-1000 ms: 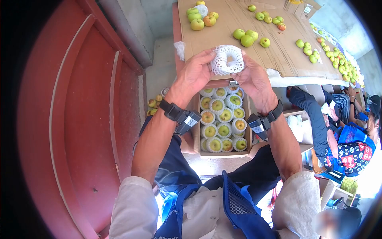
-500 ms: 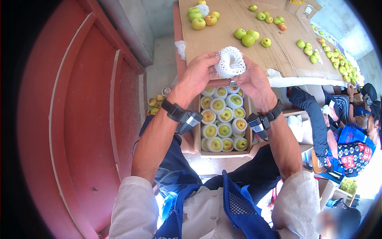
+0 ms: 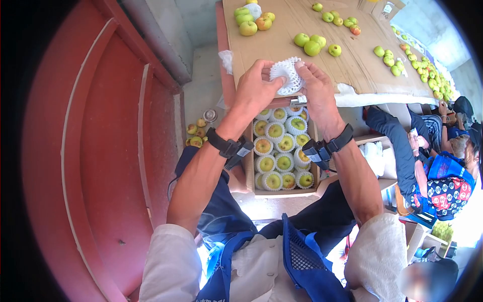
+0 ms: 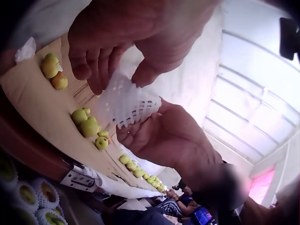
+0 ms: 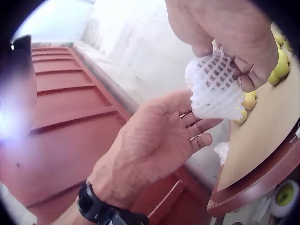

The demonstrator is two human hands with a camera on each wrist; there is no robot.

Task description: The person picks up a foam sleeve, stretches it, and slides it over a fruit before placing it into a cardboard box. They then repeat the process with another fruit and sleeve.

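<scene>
A white foam net sleeve (image 3: 287,75) is held between both hands above the near edge of the table. My left hand (image 3: 255,90) grips its left side, the thumb pressed at its opening. On the other side, my right hand (image 3: 320,90) pinches the rim between thumb and fingers. The left wrist view shows the net (image 4: 129,101) stretched between the two hands; in the right wrist view the net (image 5: 215,89) looks bunched into a short tube. No fruit is visible inside it.
Below the hands stands a cardboard box (image 3: 287,193) of net-wrapped apples. Loose apples (image 3: 312,48) lie in groups on the cardboard-covered table (image 3: 282,30). A red door (image 3: 110,151) is at left, more apples (image 3: 195,141) on the floor, another person (image 3: 443,166) at right.
The net has turned and been pulled out of its ring shape. My left thumb has moved to its opening, and my right hand has risen to its upper rim.
</scene>
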